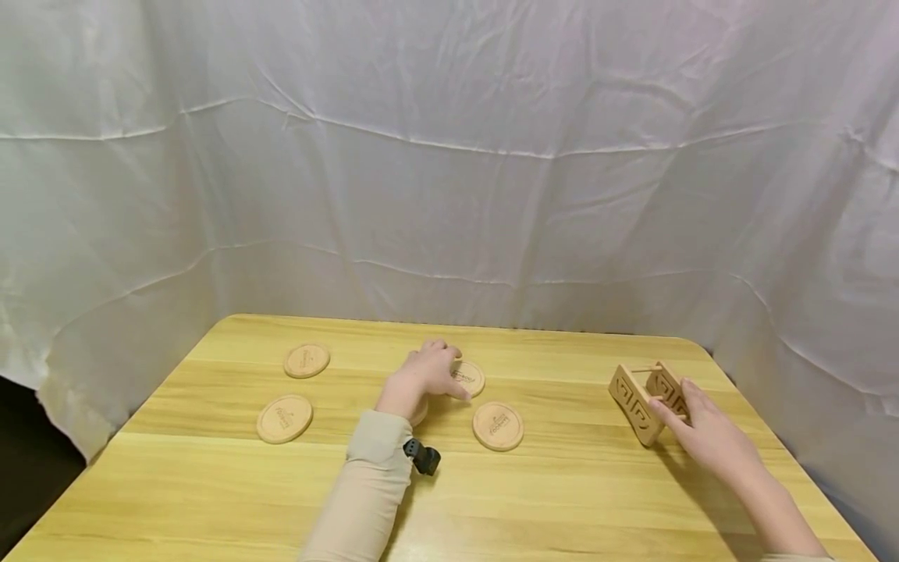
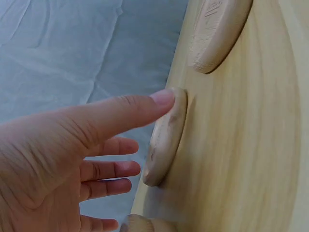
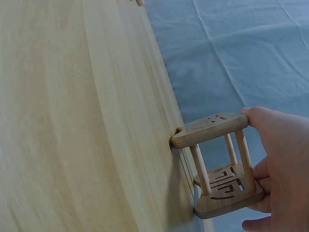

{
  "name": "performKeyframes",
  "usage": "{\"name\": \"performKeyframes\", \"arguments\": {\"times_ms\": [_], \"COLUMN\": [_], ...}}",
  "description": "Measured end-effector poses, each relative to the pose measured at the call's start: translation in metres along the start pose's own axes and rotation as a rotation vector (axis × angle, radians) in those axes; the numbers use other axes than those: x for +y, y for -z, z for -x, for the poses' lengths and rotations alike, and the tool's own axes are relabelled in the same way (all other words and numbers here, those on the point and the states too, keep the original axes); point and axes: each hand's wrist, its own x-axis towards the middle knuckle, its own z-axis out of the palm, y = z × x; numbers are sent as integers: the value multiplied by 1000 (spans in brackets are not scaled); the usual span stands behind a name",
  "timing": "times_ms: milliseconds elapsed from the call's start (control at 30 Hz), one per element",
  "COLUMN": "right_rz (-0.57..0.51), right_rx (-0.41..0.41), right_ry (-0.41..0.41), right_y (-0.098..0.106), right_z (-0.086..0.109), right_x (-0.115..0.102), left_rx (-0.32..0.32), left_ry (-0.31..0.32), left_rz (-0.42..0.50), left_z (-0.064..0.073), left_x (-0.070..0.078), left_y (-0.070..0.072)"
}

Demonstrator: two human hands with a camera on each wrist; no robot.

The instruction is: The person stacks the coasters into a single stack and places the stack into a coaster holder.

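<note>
**One hand over a coaster, the other gripping the rack**

From the head view, the left hand (image 1: 421,378) reaches across the surface (image 1: 562,499), its fingers apart, over a partly covered coaster (image 1: 474,378). A near coaster (image 1: 498,426) lies just beside that one; a back-left coaster (image 1: 307,361) and a front-left coaster (image 1: 284,418) lie well apart from both. On the right, the right hand (image 1: 716,437) grips the wooden rack (image 1: 635,410), thumb at one carved panel and fingers at the other. Its hold leaves the top between the panels uncovered. The neighbouring coaster sits so close that a sideways sweep of the palm or sleeve (image 1: 365,492) could knock it askew.

In the left wrist view, the thumb overlaps the partly covered coaster's rim while the other fingers stand clear, gripping nothing; whether the thumb touches is hard to tell. The disc is thin and flat on the surface, so a pinch from above may well skid it along instead of lifting it, most likely if the fingers fail to get under the rim.

The right wrist view shows the rack pinched at its panels, dowels between them, near the surface's edge. A loosened or uneven grip there could let it twist or tip.
</note>
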Motion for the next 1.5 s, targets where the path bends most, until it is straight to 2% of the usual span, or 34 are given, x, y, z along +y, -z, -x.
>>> {"name": "performKeyframes", "arguments": {"times_ms": [400,933,1267,1500], "right_rz": [-14,-1,-3,-6], "right_rx": [-3,7,4,10], "right_ry": [1,0,-2,4], "right_y": [-1,-3,-5,-4], "right_z": [1,-2,-5,-3], "right_x": [1,2,2,2], "left_rx": [-36,-31,-12,32], "left_ry": [19,18,15,-4], "left_rz": [-8,18,-39,-110], "left_z": [-4,-4,-4,-3], "left_x": [-1,-3,-6,-8], "left_y": [-8,-8,-8,-9]}}
